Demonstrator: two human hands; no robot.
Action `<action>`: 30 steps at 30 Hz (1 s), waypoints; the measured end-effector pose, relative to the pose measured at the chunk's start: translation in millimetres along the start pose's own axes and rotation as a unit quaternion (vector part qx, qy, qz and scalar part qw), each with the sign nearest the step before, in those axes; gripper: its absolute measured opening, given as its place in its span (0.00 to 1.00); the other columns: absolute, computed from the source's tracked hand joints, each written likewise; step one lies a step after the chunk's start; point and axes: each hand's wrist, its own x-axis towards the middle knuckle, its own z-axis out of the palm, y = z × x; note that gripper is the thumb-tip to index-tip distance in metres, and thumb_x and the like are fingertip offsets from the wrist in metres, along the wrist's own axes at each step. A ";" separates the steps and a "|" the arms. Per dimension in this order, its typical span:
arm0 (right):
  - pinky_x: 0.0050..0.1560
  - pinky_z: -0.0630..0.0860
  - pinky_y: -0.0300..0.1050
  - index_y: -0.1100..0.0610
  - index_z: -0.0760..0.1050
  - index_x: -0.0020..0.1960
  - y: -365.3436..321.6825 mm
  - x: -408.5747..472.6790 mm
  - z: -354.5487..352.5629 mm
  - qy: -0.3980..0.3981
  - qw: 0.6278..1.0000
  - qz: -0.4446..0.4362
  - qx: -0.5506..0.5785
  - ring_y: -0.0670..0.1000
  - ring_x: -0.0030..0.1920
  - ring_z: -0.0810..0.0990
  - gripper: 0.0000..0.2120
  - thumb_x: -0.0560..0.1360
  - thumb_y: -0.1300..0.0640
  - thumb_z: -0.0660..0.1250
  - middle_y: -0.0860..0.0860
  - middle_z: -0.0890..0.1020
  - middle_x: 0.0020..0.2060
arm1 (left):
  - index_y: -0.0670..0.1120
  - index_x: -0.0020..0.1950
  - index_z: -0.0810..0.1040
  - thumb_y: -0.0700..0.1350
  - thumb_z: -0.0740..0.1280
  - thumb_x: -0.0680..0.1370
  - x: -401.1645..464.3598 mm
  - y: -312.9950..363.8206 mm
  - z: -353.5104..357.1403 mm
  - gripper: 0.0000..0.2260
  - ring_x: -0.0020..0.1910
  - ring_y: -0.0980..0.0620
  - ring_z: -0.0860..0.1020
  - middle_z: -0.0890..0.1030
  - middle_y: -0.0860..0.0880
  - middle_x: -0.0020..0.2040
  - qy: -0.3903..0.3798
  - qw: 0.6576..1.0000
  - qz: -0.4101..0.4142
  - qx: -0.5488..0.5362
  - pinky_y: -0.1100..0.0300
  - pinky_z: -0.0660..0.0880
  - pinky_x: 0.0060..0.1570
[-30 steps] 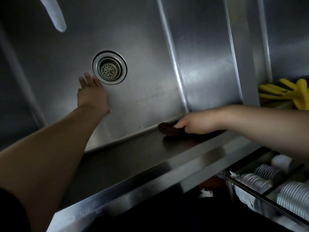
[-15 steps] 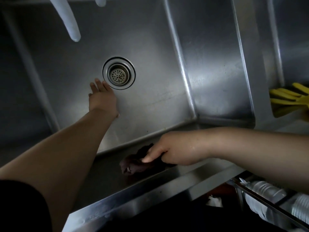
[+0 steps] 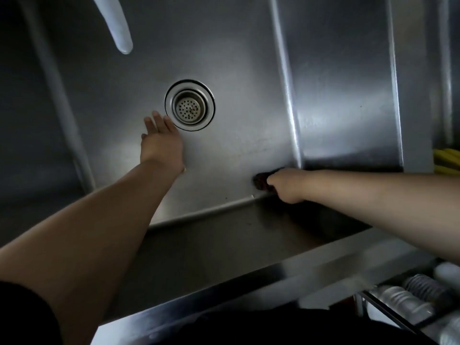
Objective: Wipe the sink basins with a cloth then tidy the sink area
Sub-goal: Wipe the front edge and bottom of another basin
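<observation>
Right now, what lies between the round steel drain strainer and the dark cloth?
Only bare steel basin floor between the drain strainer and the cloth, in the head view.

One sink basin (image 3: pixel 224 58); one drain strainer (image 3: pixel 190 105); one dark cloth (image 3: pixel 261 181); two hands: left (image 3: pixel 160 143), right (image 3: pixel 286 185)

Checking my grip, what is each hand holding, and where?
The right hand grips the bunched dark cloth; which part is hidden. The left hand holds nothing.
</observation>
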 end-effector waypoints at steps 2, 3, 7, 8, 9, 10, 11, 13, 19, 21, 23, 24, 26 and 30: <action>0.53 0.70 0.41 0.61 0.72 0.60 -14.2 8.6 3.1 -0.004 0.999 -0.032 0.018 0.58 0.60 0.75 0.12 0.78 0.62 0.59 0.59 0.76 0.61 | 0.33 0.75 0.38 0.55 0.73 0.71 1.2 -0.6 0.1 0.53 0.76 0.34 0.46 0.41 0.33 0.76 -0.004 1.000 -0.004 0.003 0.46 0.63 0.69; 0.50 0.69 0.41 0.61 0.72 0.60 -20.8 12.1 2.8 -0.004 0.998 -0.053 0.024 0.59 0.59 0.75 0.12 0.78 0.61 0.59 0.59 0.76 0.60 | 0.34 0.75 0.37 0.55 0.73 0.70 2.2 -1.2 -0.2 0.53 0.76 0.35 0.45 0.40 0.33 0.76 -0.007 1.000 -0.006 0.002 0.46 0.62 0.69; 0.49 0.69 0.40 0.57 0.74 0.63 -40.6 25.1 -0.2 0.005 0.990 -0.125 0.059 0.59 0.58 0.75 0.15 0.77 0.62 0.60 0.58 0.76 0.60 | 0.35 0.75 0.36 0.54 0.74 0.70 4.0 -0.8 -1.3 0.54 0.76 0.35 0.44 0.39 0.34 0.76 -0.013 1.000 -0.015 -0.005 0.47 0.61 0.70; 0.50 0.68 0.39 0.55 0.73 0.64 -44.8 28.8 -2.5 0.015 0.987 -0.141 0.079 0.58 0.59 0.75 0.17 0.77 0.61 0.60 0.57 0.75 0.62 | 0.35 0.75 0.36 0.55 0.74 0.70 4.2 -0.4 -1.7 0.55 0.76 0.35 0.44 0.39 0.34 0.76 -0.013 1.000 -0.017 -0.005 0.47 0.61 0.70; 0.52 0.68 0.39 0.52 0.72 0.66 -49.5 34.1 -4.5 0.024 0.983 -0.154 0.101 0.57 0.60 0.74 0.18 0.77 0.61 0.59 0.55 0.75 0.63 | 0.35 0.75 0.37 0.55 0.74 0.69 4.4 0.0 -1.8 0.55 0.76 0.35 0.44 0.40 0.34 0.76 -0.013 1.000 -0.020 -0.005 0.47 0.61 0.70; 0.55 0.67 0.39 0.50 0.71 0.67 -55.1 39.5 -5.7 0.032 0.978 -0.170 0.121 0.56 0.62 0.73 0.20 0.77 0.60 0.59 0.54 0.73 0.66 | 0.35 0.75 0.37 0.55 0.74 0.69 4.6 0.5 -1.6 0.55 0.76 0.36 0.44 0.40 0.34 0.76 -0.010 1.000 -0.022 -0.003 0.47 0.62 0.69; 0.59 0.67 0.40 0.48 0.69 0.69 -60.8 44.1 -5.7 0.032 0.973 -0.188 0.132 0.55 0.64 0.72 0.21 0.77 0.59 0.58 0.53 0.72 0.68 | 0.35 0.75 0.37 0.55 0.74 0.69 4.9 1.0 -1.4 0.55 0.76 0.36 0.44 0.40 0.35 0.76 -0.008 1.000 -0.023 -0.001 0.47 0.62 0.69; 0.66 0.66 0.42 0.46 0.69 0.69 -72.1 49.5 -0.1 0.013 0.966 -0.230 0.118 0.55 0.66 0.70 0.23 0.77 0.62 0.56 0.51 0.70 0.69 | 0.35 0.75 0.38 0.56 0.74 0.69 4.9 1.6 -0.9 0.55 0.76 0.36 0.44 0.41 0.35 0.76 -0.005 1.000 -0.026 0.003 0.48 0.63 0.69; 0.63 0.65 0.39 0.49 0.72 0.68 -51.3 38.2 19.8 -0.061 0.952 -0.275 0.116 0.53 0.64 0.71 0.23 0.78 0.66 0.55 0.49 0.72 0.66 | 0.36 0.75 0.39 0.56 0.75 0.68 3.0 3.9 0.2 0.55 0.76 0.37 0.45 0.41 0.36 0.77 0.001 1.000 -0.031 -0.001 0.48 0.65 0.67; 0.66 0.66 0.44 0.52 0.72 0.68 -35.1 34.0 15.6 -0.056 0.957 -0.272 0.082 0.54 0.66 0.71 0.21 0.78 0.66 0.56 0.51 0.72 0.67 | 0.37 0.76 0.39 0.56 0.74 0.68 1.9 3.6 1.0 0.55 0.76 0.38 0.45 0.41 0.37 0.77 0.001 0.999 -0.035 -0.010 0.49 0.64 0.68; 0.63 0.69 0.45 0.55 0.73 0.66 -21.9 30.5 7.2 -0.037 0.968 -0.246 0.017 0.56 0.63 0.73 0.20 0.76 0.67 0.57 0.54 0.75 0.64 | 0.38 0.76 0.38 0.56 0.74 0.68 1.6 2.4 1.6 0.55 0.76 0.39 0.44 0.40 0.38 0.77 0.001 0.999 -0.036 -0.018 0.49 0.63 0.69; 0.61 0.72 0.45 0.56 0.75 0.64 -16.7 29.3 2.0 -0.018 0.972 -0.233 -0.015 0.57 0.61 0.75 0.19 0.75 0.67 0.59 0.55 0.77 0.61 | 0.38 0.76 0.38 0.56 0.74 0.68 1.9 2.0 2.0 0.55 0.76 0.39 0.44 0.39 0.39 0.77 0.001 0.999 -0.036 -0.020 0.50 0.62 0.69; 0.58 0.73 0.45 0.57 0.78 0.59 -9.2 27.2 -9.5 0.042 0.973 -0.218 -0.054 0.58 0.57 0.77 0.15 0.74 0.66 0.61 0.56 0.79 0.57 | 0.38 0.76 0.38 0.57 0.74 0.69 2.4 2.6 2.2 0.54 0.77 0.39 0.44 0.39 0.39 0.77 0.003 0.999 -0.037 -0.022 0.50 0.62 0.70; 0.61 0.70 0.51 0.55 0.71 0.67 -5.0 23.6 -22.6 0.239 0.938 -0.246 -0.054 0.60 0.59 0.70 0.22 0.74 0.67 0.59 0.55 0.73 0.62 | 0.37 0.76 0.38 0.56 0.74 0.69 2.9 3.5 2.4 0.54 0.76 0.38 0.44 0.40 0.38 0.77 0.010 0.999 -0.037 -0.021 0.50 0.60 0.71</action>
